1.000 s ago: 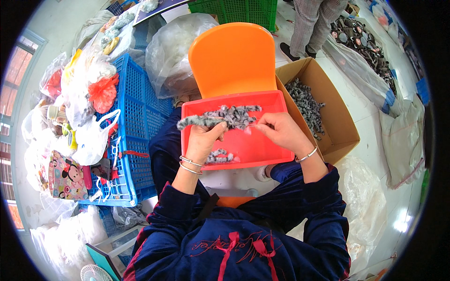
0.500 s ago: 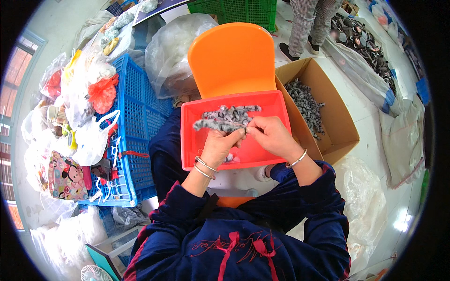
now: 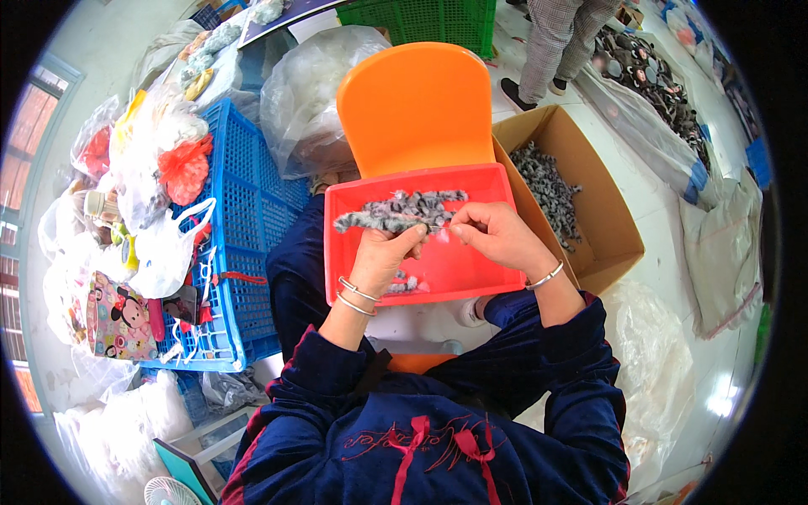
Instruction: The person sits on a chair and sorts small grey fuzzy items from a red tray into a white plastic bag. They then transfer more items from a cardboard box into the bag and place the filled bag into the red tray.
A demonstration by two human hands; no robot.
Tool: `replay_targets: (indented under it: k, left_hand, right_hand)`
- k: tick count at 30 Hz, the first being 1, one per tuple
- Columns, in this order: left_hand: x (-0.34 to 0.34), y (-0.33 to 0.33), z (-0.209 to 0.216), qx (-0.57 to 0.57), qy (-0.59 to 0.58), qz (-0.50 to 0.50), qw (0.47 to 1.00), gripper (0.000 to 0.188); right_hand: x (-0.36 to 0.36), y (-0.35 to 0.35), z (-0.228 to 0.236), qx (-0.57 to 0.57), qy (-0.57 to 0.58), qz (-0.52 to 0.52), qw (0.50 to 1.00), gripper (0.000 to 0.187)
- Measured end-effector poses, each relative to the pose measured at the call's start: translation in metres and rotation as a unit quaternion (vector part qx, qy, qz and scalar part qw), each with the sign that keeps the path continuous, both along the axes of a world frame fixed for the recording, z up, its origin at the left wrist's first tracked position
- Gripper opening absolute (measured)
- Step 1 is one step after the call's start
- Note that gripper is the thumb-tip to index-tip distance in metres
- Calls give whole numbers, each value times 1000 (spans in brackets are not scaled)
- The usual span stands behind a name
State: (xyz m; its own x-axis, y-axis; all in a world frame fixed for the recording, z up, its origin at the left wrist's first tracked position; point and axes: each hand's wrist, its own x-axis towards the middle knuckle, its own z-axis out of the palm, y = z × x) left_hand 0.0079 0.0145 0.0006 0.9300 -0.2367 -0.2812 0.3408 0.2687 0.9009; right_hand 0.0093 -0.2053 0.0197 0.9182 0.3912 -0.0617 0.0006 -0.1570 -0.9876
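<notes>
Head view looks down on my lap, where a red plastic tray [image 3: 459, 273] rests against an orange chair [image 3: 417, 105]. My left hand [image 3: 380, 259] is curled, thumb and fingers pinched on a grey fuzzy strip [image 3: 370, 220] over the tray. My right hand [image 3: 497, 238] pinches a thin thread-like end beside it. More grey fuzzy pieces [image 3: 549, 187] fill the cardboard box [image 3: 610, 231] at my right; a blue crate [image 3: 240, 223] sits left.

Hands [image 3: 438, 244] perhaps hide small piece.
</notes>
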Motion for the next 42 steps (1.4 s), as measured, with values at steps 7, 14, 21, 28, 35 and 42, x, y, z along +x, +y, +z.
replay_targets:
  k: [7,14,21,28,35,42]
  left_hand:
    - [-5,-17,-8,-9,-46,-15,999,5]
    - [-6,-18,-5,-7,-48,-3,999,7]
    - [-4,-21,-5,-26,-10,49,998,29]
    - [-11,-35,-15,222,-187,47,956,21]
    - [-4,-31,-18,97,-168,47,980,21]
    - [-5,-36,3,-105,-65,7,992,35]
  right_hand:
    - [-2,14,-11,-7,-70,-15,997,9]
    - [-4,17,-13,-2,-75,-36,997,10]
    - [-9,22,-5,-35,-102,-65,992,13]
    - [-8,25,-15,-118,-116,-118,979,14]
    - [-5,21,-18,4,-88,-89,992,24]
    - [-8,23,-6,160,103,-16,982,41]
